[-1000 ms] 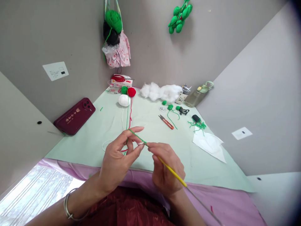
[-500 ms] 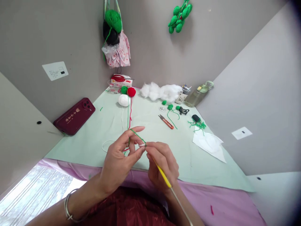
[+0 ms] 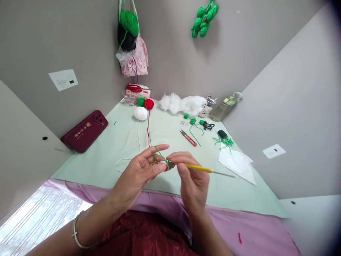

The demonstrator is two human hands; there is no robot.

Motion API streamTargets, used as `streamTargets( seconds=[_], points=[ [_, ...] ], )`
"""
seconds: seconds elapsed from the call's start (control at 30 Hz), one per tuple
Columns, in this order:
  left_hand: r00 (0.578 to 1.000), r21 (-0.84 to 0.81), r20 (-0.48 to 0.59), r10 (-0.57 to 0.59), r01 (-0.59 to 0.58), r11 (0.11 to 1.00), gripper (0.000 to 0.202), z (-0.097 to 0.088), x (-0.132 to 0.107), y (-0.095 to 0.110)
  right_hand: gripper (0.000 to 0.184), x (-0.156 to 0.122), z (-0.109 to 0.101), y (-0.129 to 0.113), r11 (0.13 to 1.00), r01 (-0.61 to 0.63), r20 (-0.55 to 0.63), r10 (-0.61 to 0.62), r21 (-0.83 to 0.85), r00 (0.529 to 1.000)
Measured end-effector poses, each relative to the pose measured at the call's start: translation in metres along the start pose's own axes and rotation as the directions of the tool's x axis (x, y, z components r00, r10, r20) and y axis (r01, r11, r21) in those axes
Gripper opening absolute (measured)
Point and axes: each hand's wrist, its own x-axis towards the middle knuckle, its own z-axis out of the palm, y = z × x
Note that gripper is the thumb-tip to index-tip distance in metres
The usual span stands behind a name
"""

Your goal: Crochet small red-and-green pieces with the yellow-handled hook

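Observation:
My left hand (image 3: 140, 170) pinches a small crocheted piece (image 3: 165, 164) of red, white and green between thumb and fingers, with green yarn (image 3: 159, 152) looped over its raised forefinger. My right hand (image 3: 192, 177) grips a yellow-handled crochet hook (image 3: 198, 168), its tip at the piece and its metal end pointing right. Red and green strands (image 3: 148, 129) run from my hands back to small red (image 3: 149, 104) and green yarn balls (image 3: 140, 102) at the far side of the pale green mat (image 3: 106, 156).
A white ball (image 3: 140, 113), stuffing fluff (image 3: 182, 104), orange thread snips (image 3: 188, 138), green crochet bits (image 3: 193, 121), a bottle (image 3: 225, 106) and white paper (image 3: 237, 163) lie on the mat. A dark red phone (image 3: 84, 131) leans at left. Green yarn (image 3: 129, 23) hangs on the wall.
My right hand has turned the hook from pointing down toward me to lying level, pointing right. Both hands rose slightly, and the small crocheted piece now shows between the fingertips.

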Motion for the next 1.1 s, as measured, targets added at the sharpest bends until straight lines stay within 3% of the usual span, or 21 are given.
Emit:
streamTargets(
  seconds=[0.13,0.23,0.33,0.4,0.47,0.57,0.77,0.9,1.0,1.1],
  points=[
    [0.994,0.048,-0.041,0.098,-0.096,0.994,0.045,0.003,0.0,-0.006,0.028,-0.008,0.005,0.005,0.938,0.209,0.04,-0.206,-0.275,0.978],
    [0.999,-0.051,-0.016,-0.028,0.028,0.998,0.044,0.001,0.003,-0.006,0.033,-0.013,0.002,0.008,0.842,0.348,0.086,-0.344,-0.412,0.935],
    [0.993,-0.171,0.029,-0.118,0.121,0.978,0.034,-0.003,0.006,-0.003,0.028,-0.009,-0.004,0.006,0.943,0.189,-0.004,-0.197,-0.273,0.98],
    [0.997,-0.165,0.011,-0.076,0.077,0.983,0.032,-0.004,0.006,-0.002,0.024,-0.003,-0.005,0.004,0.994,0.045,-0.065,-0.052,-0.102,0.997],
    [1.0,-0.073,-0.01,-0.002,0.002,0.997,0.035,-0.004,0.005,-0.004,0.021,0.0,-0.003,0.003,1.0,-0.013,-0.042,0.014,0.003,0.999],
    [0.996,0.085,-0.013,0.086,-0.085,0.993,0.035,-0.003,0.003,-0.006,0.017,0.001,-0.001,0.004,0.999,-0.043,-0.002,0.043,0.018,0.999],
    [0.997,0.116,0.021,0.081,-0.083,0.99,0.033,-0.004,-0.001,-0.003,0.019,0.0,-0.006,0.009,0.969,-0.172,-0.021,0.179,0.178,0.984],
    [0.994,0.179,0.008,0.106,-0.106,0.978,0.034,-0.006,-0.002,0.0,0.022,0.001,-0.008,0.004,0.969,-0.156,-0.017,0.162,0.193,0.987],
    [0.988,0.244,-0.001,0.152,-0.147,0.959,0.034,-0.007,-0.003,0.0,0.022,-0.002,-0.009,-0.004,0.996,-0.088,-0.014,0.088,0.02,0.996],
    [0.972,0.338,-0.021,0.233,-0.213,0.917,0.033,-0.006,-0.004,-0.001,0.024,-0.006,-0.009,-0.008,0.979,0.089,0.035,-0.084,-0.184,0.996]
  ],
)
